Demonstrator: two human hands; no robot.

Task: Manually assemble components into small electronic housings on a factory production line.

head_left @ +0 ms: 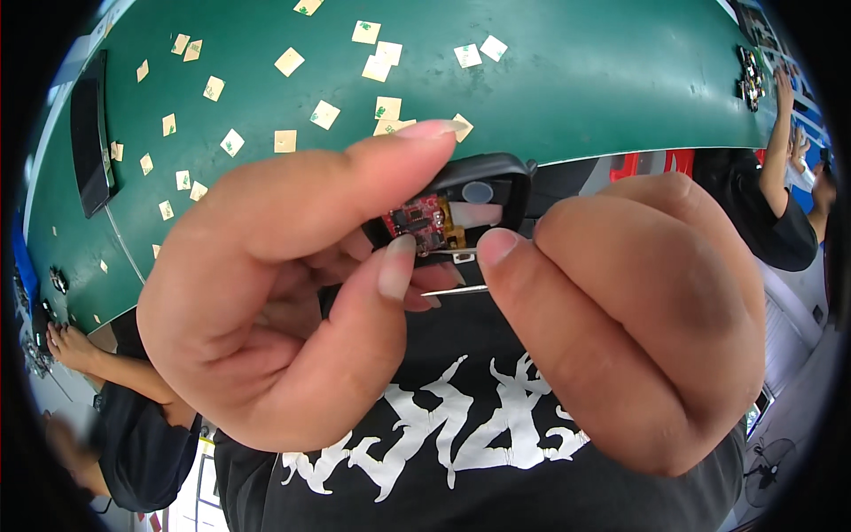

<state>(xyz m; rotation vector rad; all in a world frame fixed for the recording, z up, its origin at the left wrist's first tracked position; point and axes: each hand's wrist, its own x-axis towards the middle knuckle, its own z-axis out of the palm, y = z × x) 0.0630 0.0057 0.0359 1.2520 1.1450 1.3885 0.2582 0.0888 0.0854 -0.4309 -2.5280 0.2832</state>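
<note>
Before my chest, my left hand (275,293) is closed around a small black plastic housing (501,167), thumb and fingers gripping its left side. Inside the housing sits a red circuit board (415,219) with dark chips, beside an amber flex strip (455,232) and a pale round disc (477,192). Pinched in my right hand (638,319) is a pair of thin metal tweezers (456,291). One prong reaches the board's lower edge by my left thumb; the other shows below the housing. My right fingers hide the rest of the tweezers.
A green table (567,89) spreads ahead, scattered with several small cream paper squares (289,61). A dark flat panel (91,133) lies at its left. Co-workers' arms show at left (133,372) and right (778,146), near small dark assemblies (750,80).
</note>
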